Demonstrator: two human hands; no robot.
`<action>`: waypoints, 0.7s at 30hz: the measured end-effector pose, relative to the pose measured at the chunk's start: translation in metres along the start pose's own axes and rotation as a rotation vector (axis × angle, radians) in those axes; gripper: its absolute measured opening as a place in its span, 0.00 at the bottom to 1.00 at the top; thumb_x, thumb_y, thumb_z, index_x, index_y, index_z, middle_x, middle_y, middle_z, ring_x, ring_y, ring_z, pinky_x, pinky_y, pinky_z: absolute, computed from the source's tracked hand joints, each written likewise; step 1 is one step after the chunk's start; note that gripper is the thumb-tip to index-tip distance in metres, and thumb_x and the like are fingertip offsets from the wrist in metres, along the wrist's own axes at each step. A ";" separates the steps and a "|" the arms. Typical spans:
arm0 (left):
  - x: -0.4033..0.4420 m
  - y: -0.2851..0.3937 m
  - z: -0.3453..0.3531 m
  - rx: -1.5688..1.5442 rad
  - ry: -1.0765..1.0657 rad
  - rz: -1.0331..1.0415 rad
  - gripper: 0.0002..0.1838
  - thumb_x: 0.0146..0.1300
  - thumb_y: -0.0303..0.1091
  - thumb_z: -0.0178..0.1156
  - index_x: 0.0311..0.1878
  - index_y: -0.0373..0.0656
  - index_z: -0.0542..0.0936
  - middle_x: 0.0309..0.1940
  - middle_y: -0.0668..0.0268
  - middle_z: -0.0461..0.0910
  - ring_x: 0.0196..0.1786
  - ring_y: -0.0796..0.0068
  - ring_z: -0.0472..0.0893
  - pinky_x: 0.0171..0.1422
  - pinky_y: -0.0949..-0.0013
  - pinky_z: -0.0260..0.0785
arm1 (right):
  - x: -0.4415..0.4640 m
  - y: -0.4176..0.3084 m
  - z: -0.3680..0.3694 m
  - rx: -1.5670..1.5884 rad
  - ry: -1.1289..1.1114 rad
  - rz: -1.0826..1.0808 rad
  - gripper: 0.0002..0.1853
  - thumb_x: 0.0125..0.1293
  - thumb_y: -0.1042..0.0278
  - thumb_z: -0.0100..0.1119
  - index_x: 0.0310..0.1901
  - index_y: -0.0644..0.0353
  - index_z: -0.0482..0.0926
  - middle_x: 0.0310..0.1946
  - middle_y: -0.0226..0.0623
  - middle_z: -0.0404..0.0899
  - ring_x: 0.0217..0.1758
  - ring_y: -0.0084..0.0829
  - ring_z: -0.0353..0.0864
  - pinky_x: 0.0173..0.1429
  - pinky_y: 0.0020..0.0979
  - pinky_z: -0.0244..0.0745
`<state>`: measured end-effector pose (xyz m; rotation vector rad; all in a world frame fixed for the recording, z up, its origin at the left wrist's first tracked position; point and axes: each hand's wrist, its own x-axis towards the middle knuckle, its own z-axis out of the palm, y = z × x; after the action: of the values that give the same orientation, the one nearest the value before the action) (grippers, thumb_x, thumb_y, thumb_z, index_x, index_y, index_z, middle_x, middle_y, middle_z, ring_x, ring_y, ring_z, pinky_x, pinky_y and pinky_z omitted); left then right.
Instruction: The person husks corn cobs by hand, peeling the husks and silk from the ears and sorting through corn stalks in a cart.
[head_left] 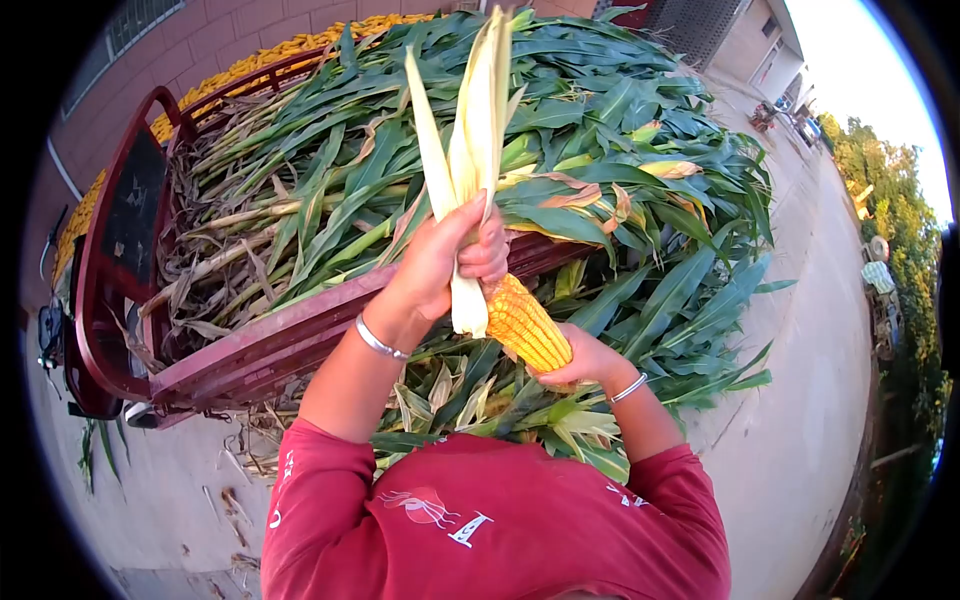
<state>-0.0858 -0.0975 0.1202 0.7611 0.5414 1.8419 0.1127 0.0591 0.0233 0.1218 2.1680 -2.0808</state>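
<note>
In the head view I hold an ear of corn (527, 328) with bare yellow kernels, tilted down to the right. My left hand (445, 255) is closed round the pale husk (478, 140), whose peeled leaves stand up above the fist. A strip of husk hangs below that hand, beside the kernels. My right hand (588, 357) grips the lower end of the ear, its fingers partly hidden behind it. Both hands are in front of a red cart (270, 340) piled with green corn stalks (340, 200).
More leafy stalks (665, 300) spill over the cart's near side to the ground. Yellow corn cobs (280, 48) lie along the brick wall (210, 45) behind. A concrete road (790, 330) runs along the right, edged by bushes (900, 200).
</note>
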 end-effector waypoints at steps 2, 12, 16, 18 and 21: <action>0.005 -0.009 0.003 -0.042 0.160 0.103 0.22 0.74 0.48 0.44 0.23 0.50 0.61 0.11 0.79 0.50 0.14 0.84 0.51 0.22 0.76 0.49 | 0.004 0.007 0.002 0.057 -0.003 0.000 0.24 0.49 0.74 0.70 0.49 0.63 0.73 0.35 0.28 0.78 0.34 0.18 0.76 0.40 0.22 0.73; 0.081 0.003 -0.055 -0.064 0.671 0.650 0.23 0.73 0.49 0.46 0.21 0.51 0.59 0.14 0.78 0.52 0.17 0.82 0.51 0.22 0.74 0.48 | 0.073 0.067 0.127 0.976 0.626 0.109 0.10 0.63 0.67 0.61 0.43 0.60 0.73 0.28 0.33 0.76 0.27 0.26 0.77 0.31 0.29 0.74; 0.038 -0.017 -0.069 0.381 0.614 0.139 0.17 0.70 0.46 0.53 0.28 0.46 0.70 0.16 0.75 0.64 0.18 0.82 0.63 0.22 0.75 0.57 | 0.023 0.136 0.079 0.712 0.907 0.079 0.10 0.61 0.67 0.62 0.40 0.59 0.73 0.25 0.31 0.76 0.24 0.25 0.77 0.28 0.27 0.73; 0.002 -0.071 -0.094 0.617 0.428 -0.221 0.20 0.63 0.48 0.60 0.42 0.39 0.71 0.30 0.65 0.72 0.32 0.74 0.72 0.37 0.69 0.65 | -0.009 0.146 0.055 0.587 1.107 0.022 0.10 0.60 0.69 0.62 0.40 0.59 0.73 0.25 0.30 0.75 0.24 0.24 0.76 0.26 0.27 0.72; -0.039 -0.156 -0.140 1.098 -0.034 -0.598 0.47 0.51 0.59 0.67 0.63 0.28 0.66 0.56 0.45 0.74 0.59 0.57 0.76 0.64 0.61 0.67 | -0.049 0.159 0.025 0.379 1.351 0.050 0.11 0.60 0.70 0.63 0.41 0.59 0.72 0.25 0.29 0.73 0.22 0.24 0.74 0.25 0.27 0.70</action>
<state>-0.0746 -0.0783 -0.0916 1.1495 1.6081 0.8730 0.1859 0.0423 -0.1276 2.0826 2.0038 -2.6716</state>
